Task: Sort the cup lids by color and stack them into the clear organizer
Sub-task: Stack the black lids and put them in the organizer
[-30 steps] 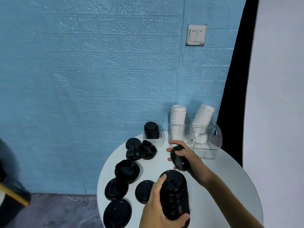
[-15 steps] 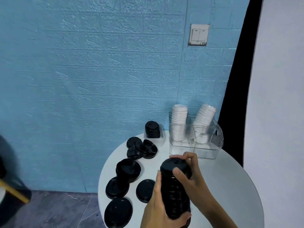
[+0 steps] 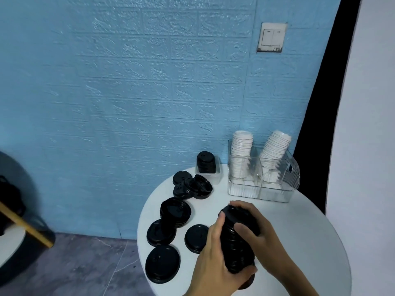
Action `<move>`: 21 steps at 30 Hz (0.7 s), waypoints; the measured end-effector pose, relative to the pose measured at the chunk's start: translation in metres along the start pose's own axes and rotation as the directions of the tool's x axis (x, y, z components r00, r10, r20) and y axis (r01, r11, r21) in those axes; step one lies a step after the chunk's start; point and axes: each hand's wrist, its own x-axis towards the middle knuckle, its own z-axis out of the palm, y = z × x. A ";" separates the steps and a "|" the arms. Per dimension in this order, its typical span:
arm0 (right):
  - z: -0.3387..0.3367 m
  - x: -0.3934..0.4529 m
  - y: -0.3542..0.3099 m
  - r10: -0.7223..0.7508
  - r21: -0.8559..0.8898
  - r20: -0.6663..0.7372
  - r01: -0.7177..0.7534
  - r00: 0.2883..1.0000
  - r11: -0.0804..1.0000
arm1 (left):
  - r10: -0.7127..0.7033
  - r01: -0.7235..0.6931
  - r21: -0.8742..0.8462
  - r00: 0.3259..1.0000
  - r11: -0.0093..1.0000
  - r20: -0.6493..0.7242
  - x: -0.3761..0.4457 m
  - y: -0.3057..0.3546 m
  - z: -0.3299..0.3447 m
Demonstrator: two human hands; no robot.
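Nearest the camera, the left hand [image 3: 210, 260] is wrapping its fingers around the lower half of a tall stack of black lids [image 3: 238, 242], thumb pointing up along the side, while the right hand [image 3: 255, 229] is curling over the top, fingers pressing down on the uppermost lid. Both hands are gripping the stack and holding it over the near part of the round white table [image 3: 299, 242]; its bottom end is hidden by the hands. The lids look like thin, light plastic, stiff at the rim yet smooth, so a nested column like this is probably apt to bend or slide apart in the middle; clamping it top and bottom, as now, seems the safest hold.

Just left of the hands, loose black lids [image 3: 162, 261] are lying flat, singly and in a low pile. Farther back, a heap of tilted lids [image 3: 192, 188] is sitting beside a small clear tray [image 3: 215, 178] holding a short black stack. Farthest, the clear organizer [image 3: 277, 189] is standing by the blue wall, with two columns of white lids [image 3: 241, 150] rising out of it, the right one leaning.
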 end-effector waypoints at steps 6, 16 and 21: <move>0.000 -0.004 0.000 -0.018 -0.009 0.039 0.019 0.999 1.000 | 0.032 -0.034 -0.063 0.999 0.997 -0.041 -0.004 0.000 0.007; 0.000 -0.003 0.004 -0.064 0.079 0.102 0.056 0.993 0.995 | 0.137 -0.155 -0.088 0.974 0.984 -0.183 0.004 0.012 0.008; -0.022 0.021 0.013 0.053 0.357 0.300 -0.164 0.952 0.920 | 0.194 -0.203 -0.016 0.951 0.979 -0.240 0.001 0.012 0.011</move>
